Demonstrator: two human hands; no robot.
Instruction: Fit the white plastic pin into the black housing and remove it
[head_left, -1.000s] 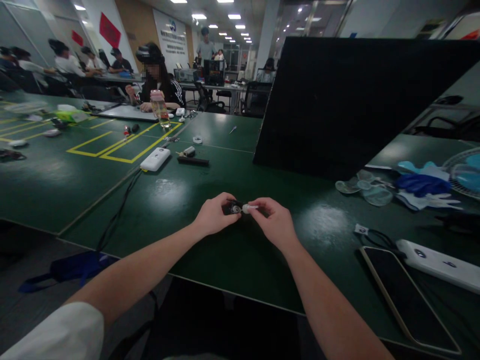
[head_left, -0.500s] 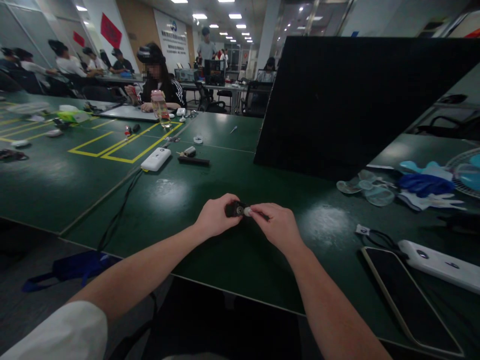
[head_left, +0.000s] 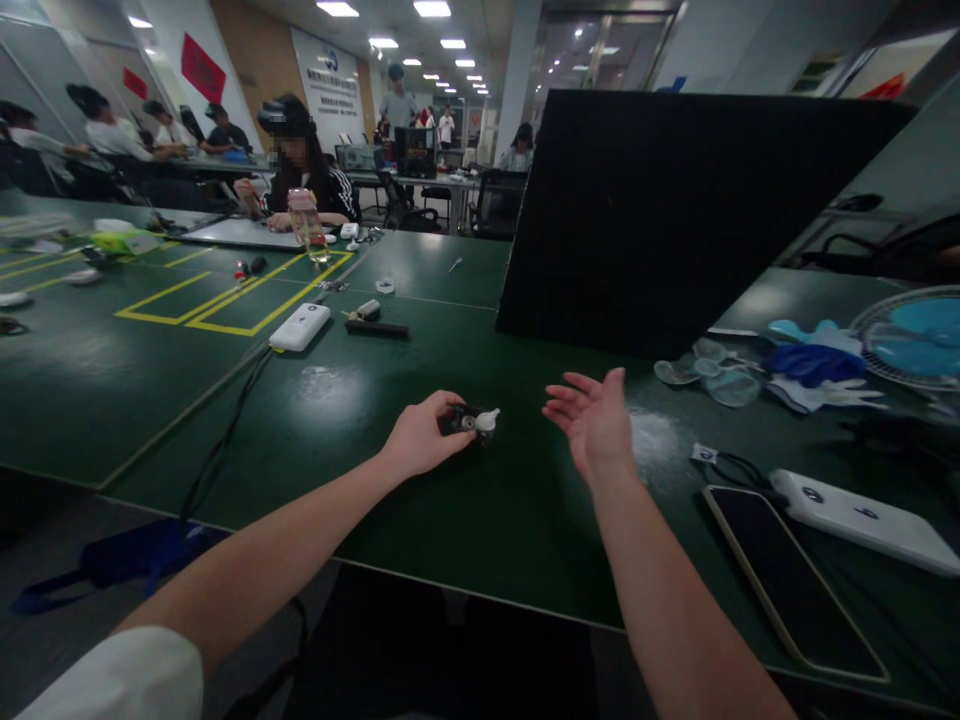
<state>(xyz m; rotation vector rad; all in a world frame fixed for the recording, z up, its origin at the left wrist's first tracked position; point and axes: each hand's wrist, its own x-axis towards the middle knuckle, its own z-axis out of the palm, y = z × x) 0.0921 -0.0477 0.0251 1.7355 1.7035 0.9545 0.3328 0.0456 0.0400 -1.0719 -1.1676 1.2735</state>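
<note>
My left hand [head_left: 424, 435] is closed around a small dark mechanical part [head_left: 466, 424], gripping its left side just above the green table. A round grey metal detail shows on its face; its exact kind I cannot make out. A small white piece [head_left: 487, 420] with a short stub sits at the right end of the dark part. To the right, my right hand [head_left: 592, 420] is raised off the table, palm up with fingers spread, and holds nothing. It is apart from the dark part.
A large black panel [head_left: 675, 220] rises ahead on the right. Clear fan blades [head_left: 709, 372], blue-and-white gloves [head_left: 817, 370], a phone [head_left: 795, 580] and a white power bank [head_left: 862, 520] lie to the right. Ahead left are another white power bank [head_left: 300, 327] and a black bar [head_left: 377, 328].
My right hand has let go of the white piece, moved away to the right and opened. The white piece stays on the dark part in my left hand. The view has shifted slightly.
</note>
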